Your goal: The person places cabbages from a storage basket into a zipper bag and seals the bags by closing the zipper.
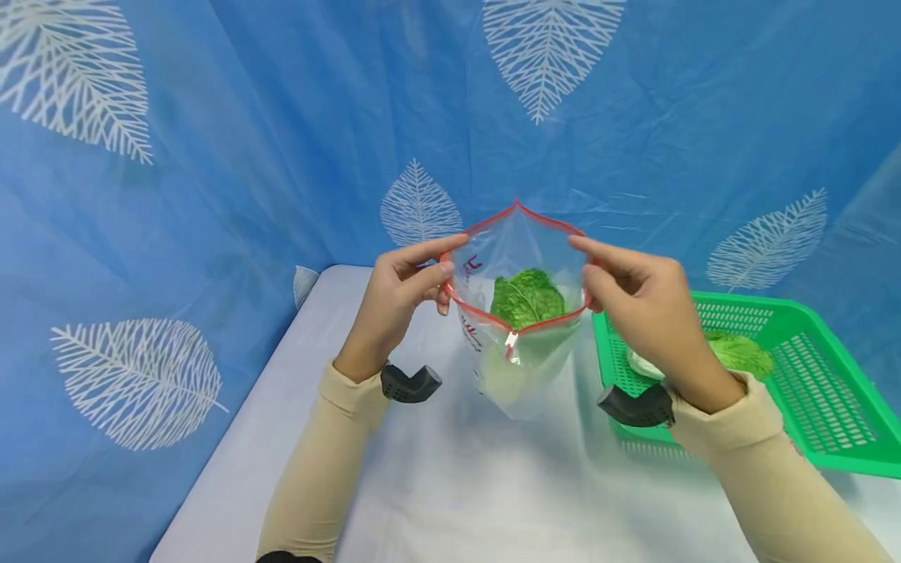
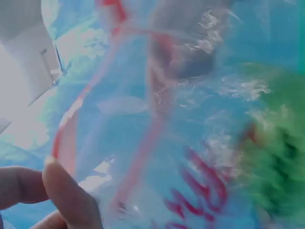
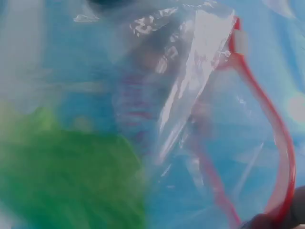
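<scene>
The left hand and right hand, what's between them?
In the head view, a clear red-rimmed zipper bag with a leafy green cabbage inside, pinched by the left hand and right hand.

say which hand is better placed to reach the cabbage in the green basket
Probably the right hand: it is nearer the green basket and its cabbage, while the left hand is across the open bag. Both grip the bag's rim, so the right must release first.

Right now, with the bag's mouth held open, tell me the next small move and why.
Probably ease the left hand and the right hand toward each other, narrowing the mouth of the clear bag: the leafy vegetable already sits inside, each hand pinches one side of the red rim, and the white slider is at its near corner.
</scene>
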Motion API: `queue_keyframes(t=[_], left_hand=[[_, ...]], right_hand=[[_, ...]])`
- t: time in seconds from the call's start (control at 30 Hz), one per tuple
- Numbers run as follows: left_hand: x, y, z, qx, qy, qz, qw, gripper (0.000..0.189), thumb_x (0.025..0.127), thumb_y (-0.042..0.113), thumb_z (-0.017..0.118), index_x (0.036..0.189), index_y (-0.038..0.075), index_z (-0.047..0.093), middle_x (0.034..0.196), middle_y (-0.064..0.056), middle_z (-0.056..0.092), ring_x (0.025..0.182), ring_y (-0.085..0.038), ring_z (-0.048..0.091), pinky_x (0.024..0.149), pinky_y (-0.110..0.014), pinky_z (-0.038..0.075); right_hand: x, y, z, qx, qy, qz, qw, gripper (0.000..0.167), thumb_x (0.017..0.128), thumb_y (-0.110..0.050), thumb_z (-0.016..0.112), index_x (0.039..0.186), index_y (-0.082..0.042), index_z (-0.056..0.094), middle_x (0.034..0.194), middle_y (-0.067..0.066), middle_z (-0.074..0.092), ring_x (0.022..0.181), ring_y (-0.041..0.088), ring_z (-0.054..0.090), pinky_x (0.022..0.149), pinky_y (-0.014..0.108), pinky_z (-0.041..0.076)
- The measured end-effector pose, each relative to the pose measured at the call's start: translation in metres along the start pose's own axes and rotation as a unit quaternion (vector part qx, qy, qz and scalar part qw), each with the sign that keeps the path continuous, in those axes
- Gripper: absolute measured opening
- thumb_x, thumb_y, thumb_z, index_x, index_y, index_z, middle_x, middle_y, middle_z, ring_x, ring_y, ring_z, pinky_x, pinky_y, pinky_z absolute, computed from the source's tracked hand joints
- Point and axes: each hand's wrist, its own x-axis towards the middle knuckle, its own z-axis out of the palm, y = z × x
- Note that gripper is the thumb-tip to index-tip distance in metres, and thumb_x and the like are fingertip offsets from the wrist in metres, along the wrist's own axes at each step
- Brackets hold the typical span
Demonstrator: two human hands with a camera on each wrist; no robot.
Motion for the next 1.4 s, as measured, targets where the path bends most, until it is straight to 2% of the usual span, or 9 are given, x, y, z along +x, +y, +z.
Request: queue_keyframes(t=[0.17,0.33,0.5,0.77,0.93,1.0,1.13,1.3,1.4], left_hand=[[0.010,0.009,0.001,0.042,-0.009,-0.017,0.9989,0.040,0.097,0.004,0.067,0.137,0.002,0.065,0.095,-0.020,0.063,0.065,-0.020,0.062,0.063,-0.037,0.058],[0.011,0.008,-0.002,0.053,-0.011,-0.031,0.9981,0.040,0.096,0.003,0.067,0.137,0.003,0.065,0.093,-0.016,0.064,0.065,-0.019,0.062,0.064,-0.037,0.058],[0.012,0.008,-0.006,0.063,-0.006,-0.032,0.9975,0.040,0.096,0.003,0.068,0.136,0.002,0.066,0.093,-0.019,0.065,0.065,-0.019,0.064,0.066,-0.037,0.059],[0.015,0.016,-0.018,0.089,-0.002,-0.023,0.9958,0.038,0.095,0.004,0.069,0.134,0.003,0.068,0.088,-0.015,0.063,0.063,-0.021,0.059,0.061,-0.034,0.056],[0.009,0.022,-0.029,0.148,-0.047,-0.054,0.9864,0.037,0.096,0.010,0.071,0.133,0.009,0.070,0.074,-0.016,0.059,0.059,-0.026,0.054,0.058,-0.037,0.054],[0.006,0.019,-0.032,0.168,-0.075,-0.078,0.9798,0.037,0.097,0.012,0.070,0.134,0.010,0.070,0.073,-0.017,0.059,0.059,-0.029,0.055,0.058,-0.039,0.054],[-0.004,-0.001,-0.030,0.184,-0.122,-0.110,0.9692,0.036,0.097,0.015,0.068,0.133,0.015,0.071,0.076,-0.017,0.062,0.058,-0.033,0.054,0.056,-0.044,0.053],[-0.017,-0.029,-0.017,0.161,-0.153,-0.116,0.9682,0.037,0.098,0.015,0.066,0.135,0.015,0.069,0.074,-0.015,0.062,0.057,-0.035,0.053,0.052,-0.042,0.052],[-0.019,-0.044,-0.009,0.144,-0.170,-0.121,0.9674,0.037,0.099,0.015,0.065,0.136,0.015,0.069,0.070,-0.014,0.062,0.058,-0.041,0.053,0.053,-0.043,0.052]], right_hand=[[0.001,0.008,-0.006,-0.012,-0.023,0.031,0.9992,0.038,0.102,-0.016,0.062,0.139,-0.023,0.066,0.081,0.007,0.064,0.063,0.019,0.056,0.052,0.028,0.042],[-0.004,0.019,-0.005,-0.003,-0.035,0.061,0.9975,0.038,0.103,-0.022,0.063,0.141,-0.024,0.064,0.086,0.007,0.065,0.073,0.022,0.063,0.061,0.027,0.051],[-0.006,0.029,0.005,0.005,-0.044,0.074,0.9963,0.039,0.103,-0.023,0.063,0.142,-0.023,0.063,0.084,0.009,0.065,0.071,0.023,0.061,0.062,0.029,0.050],[-0.018,0.050,0.036,0.052,-0.051,0.087,0.9935,0.045,0.103,-0.022,0.064,0.147,-0.017,0.058,0.085,0.011,0.065,0.072,0.027,0.063,0.063,0.026,0.051],[-0.041,0.060,0.072,0.116,-0.027,0.095,0.9884,0.049,0.101,-0.015,0.065,0.149,-0.011,0.055,0.084,0.012,0.063,0.069,0.023,0.063,0.062,0.026,0.053],[-0.053,0.065,0.086,0.138,-0.015,0.098,0.9855,0.050,0.101,-0.013,0.066,0.150,-0.012,0.053,0.082,0.012,0.063,0.068,0.022,0.062,0.062,0.026,0.053],[-0.078,0.079,0.106,0.159,0.007,0.110,0.9812,0.052,0.101,-0.011,0.066,0.151,-0.012,0.052,0.078,0.010,0.062,0.066,0.021,0.062,0.062,0.028,0.055],[-0.105,0.095,0.117,0.162,0.024,0.138,0.9769,0.050,0.100,-0.007,0.066,0.149,-0.009,0.053,0.077,0.009,0.061,0.065,0.021,0.062,0.062,0.027,0.055],[-0.119,0.103,0.122,0.160,0.029,0.156,0.9743,0.050,0.100,-0.005,0.065,0.148,-0.007,0.054,0.076,0.009,0.060,0.065,0.020,0.061,0.061,0.029,0.055]])
